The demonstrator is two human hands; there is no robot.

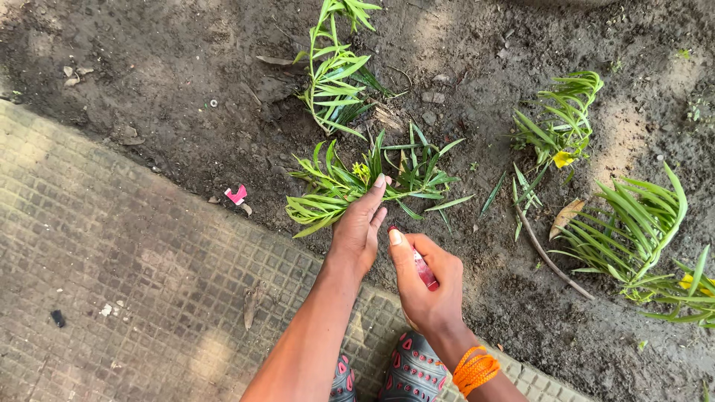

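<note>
My left hand [358, 227] reaches forward, fingers together, its tips touching the leaves of a low green plant [372, 182] in the dark soil [186, 89]. Just to the right of it, my right hand [428, 286] is closed around a small red and white object [425, 269], most of which is hidden in the fist. An orange thread band [475, 370] circles the right wrist. A taller plant [333, 78] of the same narrow-leaved kind stands behind the low one.
A paved strip of small square tiles [126, 260] runs along the soil's near edge. More green plants [564, 126] [640, 219] grow at the right, with a dry stick [547, 257] and a fallen leaf [566, 216]. A pink scrap [236, 195] lies on the soil. My dark sandals [402, 372] show below.
</note>
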